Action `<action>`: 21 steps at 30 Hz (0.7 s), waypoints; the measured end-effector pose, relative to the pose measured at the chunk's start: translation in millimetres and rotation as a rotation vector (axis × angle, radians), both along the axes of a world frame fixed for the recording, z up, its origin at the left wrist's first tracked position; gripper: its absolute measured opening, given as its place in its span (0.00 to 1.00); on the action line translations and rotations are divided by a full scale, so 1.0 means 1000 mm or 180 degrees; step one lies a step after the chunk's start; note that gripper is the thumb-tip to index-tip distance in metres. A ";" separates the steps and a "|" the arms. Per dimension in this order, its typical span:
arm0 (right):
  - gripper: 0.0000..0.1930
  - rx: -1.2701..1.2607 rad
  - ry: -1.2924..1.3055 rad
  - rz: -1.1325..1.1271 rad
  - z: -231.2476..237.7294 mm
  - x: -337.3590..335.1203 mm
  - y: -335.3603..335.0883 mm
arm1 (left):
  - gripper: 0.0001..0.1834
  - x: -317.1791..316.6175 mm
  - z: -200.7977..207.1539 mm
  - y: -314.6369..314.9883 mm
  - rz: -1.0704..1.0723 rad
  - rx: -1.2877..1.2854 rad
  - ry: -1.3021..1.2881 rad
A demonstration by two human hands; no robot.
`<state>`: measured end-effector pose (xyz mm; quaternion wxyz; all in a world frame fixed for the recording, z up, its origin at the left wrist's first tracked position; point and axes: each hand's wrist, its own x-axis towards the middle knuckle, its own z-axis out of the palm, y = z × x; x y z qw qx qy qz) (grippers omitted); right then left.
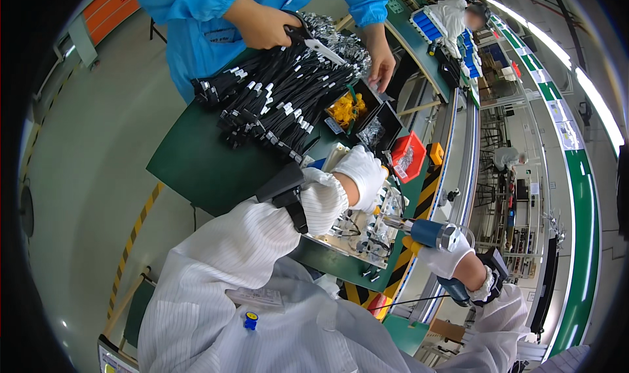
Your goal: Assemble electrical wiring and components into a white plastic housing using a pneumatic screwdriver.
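My left hand (364, 175), in a white glove, reaches over a pale work fixture (337, 242) on the green table. Its fingers curl down at the far side of the fixture; whatever they hold is hidden. My right hand (447, 258), also gloved with yellow fingertips, is wrapped round a blue power screwdriver (429, 234). The tool lies nearly level, its silver nose (395, 222) pointing left over the fixture. Small clear and metallic parts with thin black wires (373, 247) crowd the fixture. Dark bands with boxy modules sit on both my wrists.
Across the table, a person in blue holds scissors (321, 47) over a heap of black cables (268, 104) with white tags. Beyond my left hand stand a black bin of yellow parts (347, 109) and a red bin (407, 157). A striped edge and metal rails (452, 157) run along the right.
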<state>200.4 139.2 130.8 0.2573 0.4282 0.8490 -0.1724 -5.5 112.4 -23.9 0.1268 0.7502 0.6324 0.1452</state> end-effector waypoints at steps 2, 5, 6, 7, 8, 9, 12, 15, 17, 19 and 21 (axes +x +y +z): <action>0.12 -0.0065 -0.0108 -0.0105 0.001 -0.001 -0.002 | 0.34 0.001 -0.002 0.001 0.0009 0.0031 0.0004; 0.11 0.0074 0.0284 -0.0059 0.004 -0.001 -0.005 | 0.34 0.001 -0.003 0.000 0.0036 0.0066 0.0019; 0.11 0.0039 0.0388 0.0064 0.004 0.001 -0.003 | 0.34 0.001 -0.002 0.000 0.0038 0.0081 0.0029; 0.11 0.0003 0.0493 0.0188 0.004 0.003 -0.002 | 0.34 0.001 -0.002 0.000 0.0025 0.0084 0.0025; 0.11 -0.0003 0.0493 0.0187 0.004 -0.001 -0.003 | 0.34 0.000 0.000 -0.001 0.0022 0.0050 0.0015; 0.12 -0.0001 0.0310 0.0145 0.006 -0.009 -0.005 | 0.34 -0.001 0.001 -0.002 0.0020 0.0015 0.0004; 0.12 -0.0076 0.0221 -0.0017 0.005 -0.010 -0.007 | 0.33 -0.001 0.000 -0.001 0.0012 0.0036 -0.0020; 0.12 -0.0158 0.0395 -0.0145 0.002 -0.003 -0.006 | 0.33 -0.001 0.000 -0.001 -0.0025 0.0067 0.0035; 0.11 -0.0173 0.0473 -0.0158 0.002 -0.005 -0.007 | 0.33 -0.002 0.000 -0.002 -0.0010 0.0044 0.0028; 0.12 0.0012 0.0124 0.0027 0.006 -0.013 -0.009 | 0.33 -0.001 0.000 -0.002 0.0000 0.0010 0.0023; 0.11 0.0060 0.0148 0.0143 0.003 -0.008 -0.008 | 0.33 -0.001 0.001 -0.003 0.0004 0.0043 0.0045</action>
